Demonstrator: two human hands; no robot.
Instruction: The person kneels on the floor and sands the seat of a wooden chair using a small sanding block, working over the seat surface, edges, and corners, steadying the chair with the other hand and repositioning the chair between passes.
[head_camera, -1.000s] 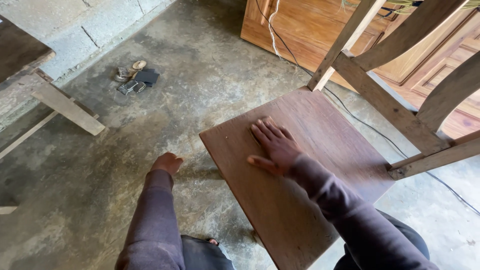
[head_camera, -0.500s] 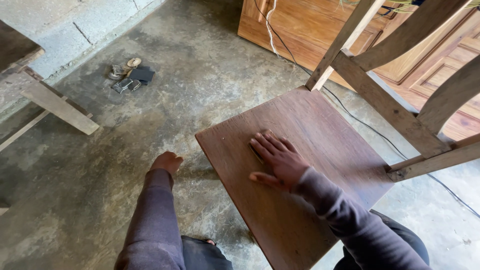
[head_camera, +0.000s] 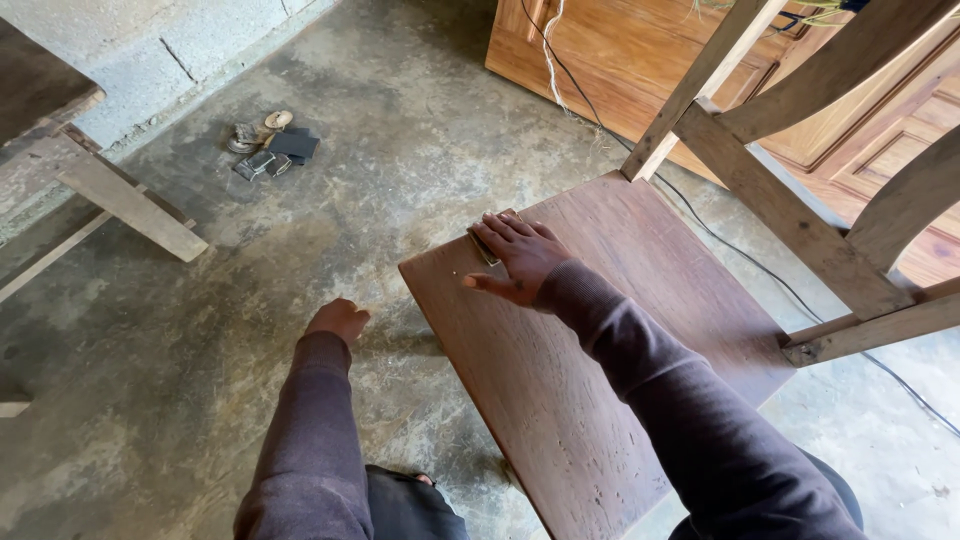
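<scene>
A dark brown wooden board, the seat of a chair frame, lies tilted in front of me. My right hand presses flat on its far left edge, fingers together over a small tan sanding pad that peeks out from under the fingertips. My left hand is curled into a loose fist with nothing in it. It hovers just left of the board, low over the concrete floor.
The chair's pale wooden legs and rails rise at the right. Varnished door panels lean behind, with a cord trailing across the floor. Small dark items lie by the block wall. A bench leg stands at left.
My right hand has slid across the board from its middle to the far left edge, and the sanding pad now shows under the fingertips. My left hand has hardly moved.
</scene>
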